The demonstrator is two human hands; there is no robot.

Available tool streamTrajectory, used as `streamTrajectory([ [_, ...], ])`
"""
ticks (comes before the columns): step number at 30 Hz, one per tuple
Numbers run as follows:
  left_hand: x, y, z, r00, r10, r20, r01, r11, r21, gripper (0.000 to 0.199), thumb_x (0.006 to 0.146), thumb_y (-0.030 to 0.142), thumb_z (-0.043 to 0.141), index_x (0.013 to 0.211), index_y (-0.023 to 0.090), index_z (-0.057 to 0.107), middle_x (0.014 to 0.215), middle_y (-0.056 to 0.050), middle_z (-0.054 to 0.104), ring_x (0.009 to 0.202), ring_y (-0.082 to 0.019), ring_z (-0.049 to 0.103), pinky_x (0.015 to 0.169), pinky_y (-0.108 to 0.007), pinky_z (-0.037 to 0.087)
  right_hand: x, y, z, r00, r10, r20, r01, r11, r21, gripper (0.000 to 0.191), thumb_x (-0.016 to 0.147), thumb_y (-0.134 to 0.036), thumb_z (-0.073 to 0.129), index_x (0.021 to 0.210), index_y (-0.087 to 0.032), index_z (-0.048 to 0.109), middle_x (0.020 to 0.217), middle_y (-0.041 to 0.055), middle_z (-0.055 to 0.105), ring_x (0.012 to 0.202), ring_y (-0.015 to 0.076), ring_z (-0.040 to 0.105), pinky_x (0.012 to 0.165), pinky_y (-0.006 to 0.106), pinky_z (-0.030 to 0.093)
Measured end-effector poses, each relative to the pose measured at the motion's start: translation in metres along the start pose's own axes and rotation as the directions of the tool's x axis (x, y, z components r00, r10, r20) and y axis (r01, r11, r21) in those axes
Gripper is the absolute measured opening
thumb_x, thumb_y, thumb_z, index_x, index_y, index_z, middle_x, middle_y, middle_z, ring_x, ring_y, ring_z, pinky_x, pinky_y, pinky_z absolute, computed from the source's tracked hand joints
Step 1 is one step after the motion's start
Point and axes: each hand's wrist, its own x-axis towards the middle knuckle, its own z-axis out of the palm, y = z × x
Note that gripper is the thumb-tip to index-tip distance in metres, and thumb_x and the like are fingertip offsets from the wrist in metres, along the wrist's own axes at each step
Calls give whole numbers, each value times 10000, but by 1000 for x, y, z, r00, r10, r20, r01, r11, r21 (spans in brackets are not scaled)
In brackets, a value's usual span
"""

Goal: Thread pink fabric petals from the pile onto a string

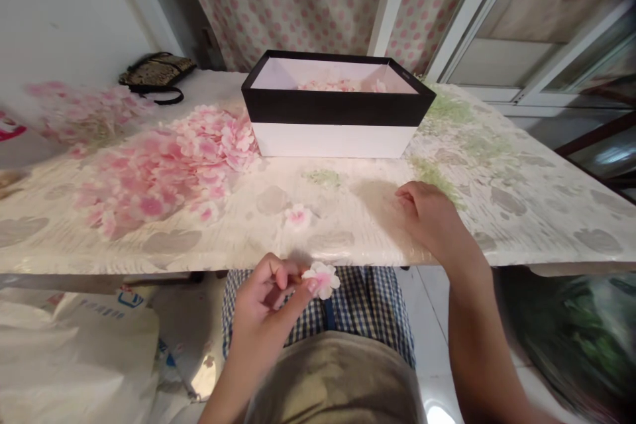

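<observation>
My left hand [263,308] is raised just below the table's front edge, pinching a pale pink artificial flower [320,280] between thumb and fingertips. My right hand [427,215] rests on the table top, its fingers loosely curled around nothing. A single similar flower [298,216] lies on the table between my hands. A large heap of pink artificial petals [183,159] spreads to the left. A black-and-white box [332,132] stands at the back, holding more pink petals [330,85].
The table [521,212] has a glossy floral cover. More blurred petals [84,112] lie at the far left, beside a patterned handbag [156,76]. A polka-dot curtain [278,0] hangs behind. White plastic bags [69,351] lie on the floor at lower left.
</observation>
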Motion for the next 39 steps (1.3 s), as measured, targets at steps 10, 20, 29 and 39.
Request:
streamTrajectory([
  [10, -3, -8, 0, 1000, -7, 11, 7, 1000, -6, 337, 754, 128, 697, 654, 197, 382, 687, 30, 611, 637, -89, 601, 629, -177, 520, 34, -4, -8, 977, -102, 188, 103, 995, 6, 213, 812, -89, 462, 747, -185, 641, 852, 75, 649, 809, 231, 601, 775, 372, 474],
  [20, -2, -5, 1, 999, 19, 37, -19, 1000, 0, 338, 745, 108, 686, 643, 199, 377, 689, 26, 636, 637, -85, 623, 621, -162, 531, 36, 7, -16, 993, -46, 112, 51, 998, -41, 298, 782, -46, 387, 825, -172, 654, 920, 94, 673, 852, 240, 622, 774, 371, 481],
  [29, -3, -12, -1, 999, 23, 46, -24, 999, 26, 332, 761, 122, 691, 654, 206, 388, 716, 10, 651, 686, -113, 642, 668, -198, 557, 6, 19, -27, 983, -38, 181, 30, 998, 47, 191, 846, -181, 471, 778, -205, 647, 924, 52, 674, 831, 221, 624, 732, 350, 478],
  [39, -4, -16, -3, 999, 21, 45, -22, 1000, 12, 323, 789, 121, 682, 674, 207, 393, 747, 13, 661, 717, -115, 656, 695, -202, 558, -1, 14, -25, 994, -12, 110, 7, 999, 42, 179, 821, -139, 412, 758, -198, 568, 849, 59, 618, 772, 211, 583, 683, 343, 453],
])
